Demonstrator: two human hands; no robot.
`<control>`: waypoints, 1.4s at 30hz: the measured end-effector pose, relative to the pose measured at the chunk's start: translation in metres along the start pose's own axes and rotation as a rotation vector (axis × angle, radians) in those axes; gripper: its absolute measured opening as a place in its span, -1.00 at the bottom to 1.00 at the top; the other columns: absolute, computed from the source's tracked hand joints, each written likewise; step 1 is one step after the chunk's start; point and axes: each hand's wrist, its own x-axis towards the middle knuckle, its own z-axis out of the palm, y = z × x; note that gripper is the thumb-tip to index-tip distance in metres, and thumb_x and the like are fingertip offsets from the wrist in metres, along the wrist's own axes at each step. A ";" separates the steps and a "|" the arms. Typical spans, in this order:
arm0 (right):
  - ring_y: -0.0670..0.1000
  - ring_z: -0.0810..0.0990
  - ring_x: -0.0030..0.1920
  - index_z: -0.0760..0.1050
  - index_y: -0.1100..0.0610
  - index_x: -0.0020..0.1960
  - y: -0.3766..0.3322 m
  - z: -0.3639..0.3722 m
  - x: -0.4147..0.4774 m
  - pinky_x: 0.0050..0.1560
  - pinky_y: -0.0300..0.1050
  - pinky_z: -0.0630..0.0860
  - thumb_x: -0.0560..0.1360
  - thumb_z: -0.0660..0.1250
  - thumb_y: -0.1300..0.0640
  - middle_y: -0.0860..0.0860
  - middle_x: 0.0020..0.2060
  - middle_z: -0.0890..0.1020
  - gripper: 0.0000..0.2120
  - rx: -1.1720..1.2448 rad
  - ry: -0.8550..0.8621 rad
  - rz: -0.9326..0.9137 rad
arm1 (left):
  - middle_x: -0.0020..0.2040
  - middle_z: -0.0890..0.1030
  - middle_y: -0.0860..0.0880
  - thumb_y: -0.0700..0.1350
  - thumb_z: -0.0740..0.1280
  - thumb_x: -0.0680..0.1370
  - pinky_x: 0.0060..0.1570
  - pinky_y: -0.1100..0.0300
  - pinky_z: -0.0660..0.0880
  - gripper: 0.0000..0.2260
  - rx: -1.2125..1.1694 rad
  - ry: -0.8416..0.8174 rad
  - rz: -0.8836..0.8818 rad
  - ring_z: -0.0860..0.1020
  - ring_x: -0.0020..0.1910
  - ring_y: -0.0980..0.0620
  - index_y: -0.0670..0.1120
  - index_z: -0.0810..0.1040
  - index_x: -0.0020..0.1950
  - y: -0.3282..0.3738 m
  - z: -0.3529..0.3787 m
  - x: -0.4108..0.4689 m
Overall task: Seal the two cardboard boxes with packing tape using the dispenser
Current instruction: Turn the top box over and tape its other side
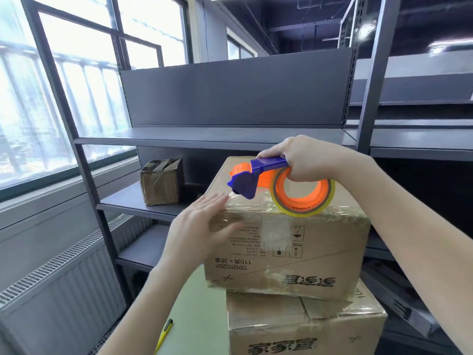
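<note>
Carton shelved behind box; right hand grips dispenser.

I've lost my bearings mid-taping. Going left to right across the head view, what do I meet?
Radiator → small box on the shelf → left hand, flat against the top box → tape dispenser, gripped by the right hand.
</note>
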 end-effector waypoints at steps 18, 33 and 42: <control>-0.04 0.37 -0.24 0.22 -0.21 0.43 -0.024 0.004 0.026 -0.32 -0.17 0.33 0.46 0.13 0.36 -0.08 -0.05 0.40 -0.33 -0.136 -0.060 0.056 | 0.01 0.59 0.23 0.18 0.23 0.40 -0.29 0.35 0.39 -0.68 0.044 0.089 0.162 0.49 0.00 0.20 0.02 0.63 -0.06 -0.031 0.002 0.022; -0.12 0.33 -0.34 0.25 -0.17 0.43 -0.002 -0.010 0.000 -0.41 -0.24 0.27 0.50 0.14 0.35 -0.07 -0.07 0.42 -0.37 -0.128 -0.108 0.020 | 0.19 0.58 0.15 -0.03 0.49 0.40 0.17 0.18 0.42 -0.68 -0.027 0.077 -0.045 0.47 0.27 0.20 0.06 0.63 0.15 -0.002 0.000 0.018; -0.02 0.40 -0.34 0.33 -0.25 0.35 0.044 -0.025 -0.028 -0.37 -0.17 0.30 0.43 0.12 0.35 -0.09 -0.25 0.48 -0.34 -0.185 -0.142 0.070 | 0.23 0.55 0.17 -0.02 0.46 0.43 0.22 0.34 0.27 -0.68 -0.026 -0.014 -0.170 0.42 0.29 0.23 0.06 0.61 0.18 0.001 -0.009 0.010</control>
